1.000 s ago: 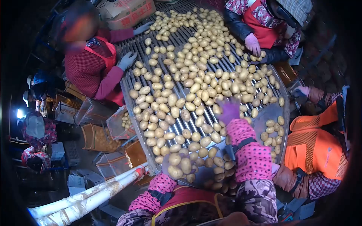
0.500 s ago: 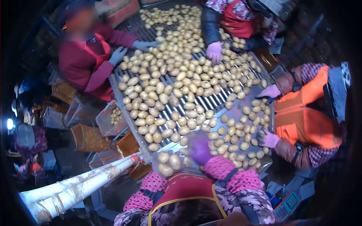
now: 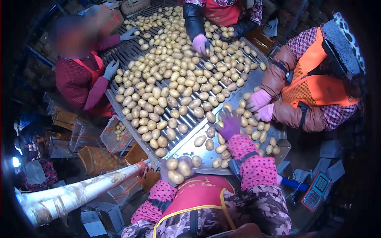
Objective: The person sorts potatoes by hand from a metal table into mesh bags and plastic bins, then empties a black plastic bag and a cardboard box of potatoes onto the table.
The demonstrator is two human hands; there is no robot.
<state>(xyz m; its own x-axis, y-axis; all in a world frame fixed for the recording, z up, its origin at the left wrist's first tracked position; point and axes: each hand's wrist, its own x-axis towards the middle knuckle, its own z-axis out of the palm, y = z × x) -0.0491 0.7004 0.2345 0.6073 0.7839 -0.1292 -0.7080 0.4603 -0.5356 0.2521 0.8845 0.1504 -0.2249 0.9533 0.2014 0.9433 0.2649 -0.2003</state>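
Note:
Many pale potatoes (image 3: 183, 70) cover a sorting table of metal rollers, with more on its smooth metal plate (image 3: 190, 148) at the near side. My left hand (image 3: 171, 170), in a greyish glove, is at the table's near edge, its fingers wrapped round several potatoes (image 3: 183, 168) held against the red apron. My right hand (image 3: 230, 125), in a purple glove, lies over the potatoes on the plate with its fingers spread; no potato shows in its grip. Loose potatoes (image 3: 200, 141) rest to its left.
At the right, a person in an orange vest (image 3: 317, 89) has both gloved hands (image 3: 260, 105) among potatoes. Another person's pink-gloved hand (image 3: 201, 44) is at the far side. A person in red (image 3: 81, 81) stands left. White poles (image 3: 83, 188) stretch low left; a scale (image 3: 316, 190) is low right.
My right hand has moved forward and right, fingers now spread. My left hand keeps its potatoes. The vested person's hands have come together, the left person's hands have drawn back, and fewer potatoes lie on the plate.

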